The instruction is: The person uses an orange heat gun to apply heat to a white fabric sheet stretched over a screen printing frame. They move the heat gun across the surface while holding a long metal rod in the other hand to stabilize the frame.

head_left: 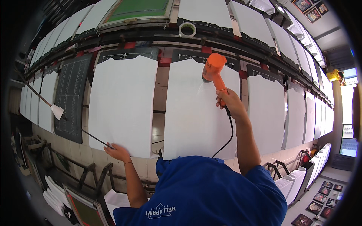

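My right hand (230, 102) is wrapped round the handle of an orange heat gun (215, 69). Its dark nozzle points down at the upper part of a white T-shirt (188, 120) stretched flat on a dark printing board. From the handle's base a black cord (231, 132) loops down past my blue shirt. My left hand (117, 152) is closed on a black cable (94, 138) beside the lower edge of another white T-shirt (122, 101). That cable runs off toward the upper left, by a white piece (57, 112).
A bare dark board (71, 94) stands left of the shirts. More shirt-covered boards (266, 113) line both sides of a dark rail (151, 36). A tape roll (187, 30) and a green screen frame (137, 10) lie beyond. A person in yellow (333, 75) is far right.
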A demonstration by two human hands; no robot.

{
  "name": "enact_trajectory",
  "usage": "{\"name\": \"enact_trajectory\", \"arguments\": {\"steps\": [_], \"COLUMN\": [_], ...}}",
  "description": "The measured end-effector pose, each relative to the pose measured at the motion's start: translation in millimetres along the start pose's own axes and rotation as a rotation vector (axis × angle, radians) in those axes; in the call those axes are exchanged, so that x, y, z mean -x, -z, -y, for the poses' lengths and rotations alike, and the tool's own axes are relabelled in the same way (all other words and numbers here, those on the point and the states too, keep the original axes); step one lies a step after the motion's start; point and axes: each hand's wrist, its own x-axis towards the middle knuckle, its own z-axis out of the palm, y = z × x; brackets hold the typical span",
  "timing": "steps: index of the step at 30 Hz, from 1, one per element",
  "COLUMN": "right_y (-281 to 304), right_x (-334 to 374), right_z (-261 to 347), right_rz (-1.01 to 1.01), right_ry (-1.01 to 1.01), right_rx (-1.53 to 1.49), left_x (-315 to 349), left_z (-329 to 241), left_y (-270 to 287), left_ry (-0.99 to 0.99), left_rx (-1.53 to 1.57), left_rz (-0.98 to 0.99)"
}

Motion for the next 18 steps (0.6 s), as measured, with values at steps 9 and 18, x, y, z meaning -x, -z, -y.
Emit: {"name": "enact_trajectory", "arguments": {"steps": [9,18], "right_y": [15.0,24.2], "right_x": [15.9,20.1], "right_z": [1.2,0.3], "right_rz": [0.035,0.047], "right_ry": [-0.045,-0.047], "right_rx": [-0.042,-0.038], "left_x": [1.2,2.7], "left_z": [3.1,-5.2], "left_y": [0.5,3.8], "left_ry": [-0.046,0.02], "left_rx": [-0.025,0.007], "left_rz": [-0.011,-0.008]}}
